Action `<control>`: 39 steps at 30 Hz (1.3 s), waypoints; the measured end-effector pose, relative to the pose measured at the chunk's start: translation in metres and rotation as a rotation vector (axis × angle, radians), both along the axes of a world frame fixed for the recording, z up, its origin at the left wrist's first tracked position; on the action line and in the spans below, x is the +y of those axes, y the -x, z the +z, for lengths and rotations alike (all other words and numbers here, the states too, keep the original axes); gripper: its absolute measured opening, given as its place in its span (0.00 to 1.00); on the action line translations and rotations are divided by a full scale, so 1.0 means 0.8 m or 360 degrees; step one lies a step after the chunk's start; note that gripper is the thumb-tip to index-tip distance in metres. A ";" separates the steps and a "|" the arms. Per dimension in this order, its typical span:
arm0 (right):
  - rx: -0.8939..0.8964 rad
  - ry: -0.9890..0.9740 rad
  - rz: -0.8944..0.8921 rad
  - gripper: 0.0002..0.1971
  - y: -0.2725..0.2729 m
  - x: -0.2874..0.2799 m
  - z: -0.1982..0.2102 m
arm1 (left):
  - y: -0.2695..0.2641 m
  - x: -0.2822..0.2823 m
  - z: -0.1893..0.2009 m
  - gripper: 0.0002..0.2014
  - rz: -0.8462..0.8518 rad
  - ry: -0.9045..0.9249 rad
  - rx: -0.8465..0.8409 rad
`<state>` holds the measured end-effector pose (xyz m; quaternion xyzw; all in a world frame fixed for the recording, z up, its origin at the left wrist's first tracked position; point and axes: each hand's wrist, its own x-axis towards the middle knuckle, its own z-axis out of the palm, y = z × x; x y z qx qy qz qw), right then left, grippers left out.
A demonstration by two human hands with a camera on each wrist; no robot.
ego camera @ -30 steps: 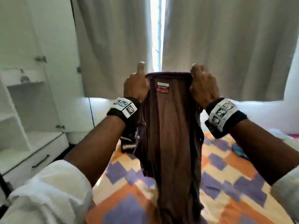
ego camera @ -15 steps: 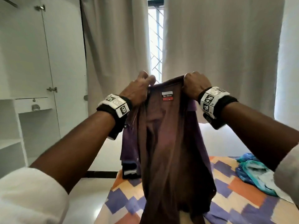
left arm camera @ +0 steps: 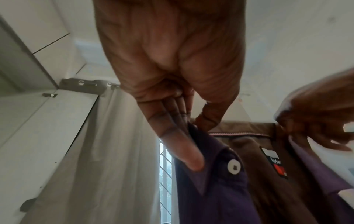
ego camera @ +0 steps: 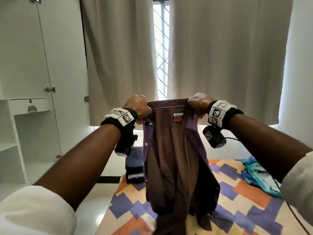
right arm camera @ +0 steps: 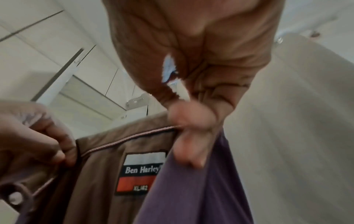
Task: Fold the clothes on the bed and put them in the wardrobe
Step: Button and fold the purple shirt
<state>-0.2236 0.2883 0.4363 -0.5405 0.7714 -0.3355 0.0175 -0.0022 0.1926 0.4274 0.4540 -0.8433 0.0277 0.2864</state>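
Note:
A purple button shirt (ego camera: 171, 158) hangs in the air over the bed (ego camera: 245, 200), inside facing me, its neck label (ego camera: 178, 117) showing. My left hand (ego camera: 138, 106) pinches the left end of the collar (left arm camera: 203, 136), near a white button (left arm camera: 234, 167). My right hand (ego camera: 199, 102) grips the right end of the collar (right arm camera: 134, 136). The shirt's lower part bunches on the bedspread. A dark folded garment (ego camera: 134, 168) lies on the bed's far left corner. A blue-green garment (ego camera: 257, 175) lies crumpled at the right.
The white wardrobe (ego camera: 25, 82) stands at the left, one door open, with shelves (ego camera: 6, 146) and a small drawer (ego camera: 30, 106). Grey curtains (ego camera: 220, 56) hang ahead over a barred window (ego camera: 160, 48). Floor lies between bed and wardrobe.
My hands have spread apart along the collar, pulling it flat and level. The view has tilted upward, showing more curtain and wardrobe.

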 end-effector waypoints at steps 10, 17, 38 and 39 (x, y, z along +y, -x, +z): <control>0.0430 0.0524 -0.0054 0.03 0.015 -0.003 0.038 | -0.026 -0.012 0.043 0.05 -0.0649 -0.0537 0.0784; 0.0151 0.1288 -0.0098 0.15 0.001 -0.002 0.122 | -0.033 -0.002 0.133 0.10 -0.0844 -0.0169 0.1196; 0.0319 0.0727 0.0032 0.18 -0.015 -0.010 0.026 | -0.039 -0.026 0.042 0.34 -0.0353 -0.0023 0.0875; 0.0346 0.0710 0.0046 0.16 -0.013 -0.008 0.020 | -0.046 -0.033 0.031 0.35 -0.0338 -0.0015 0.0847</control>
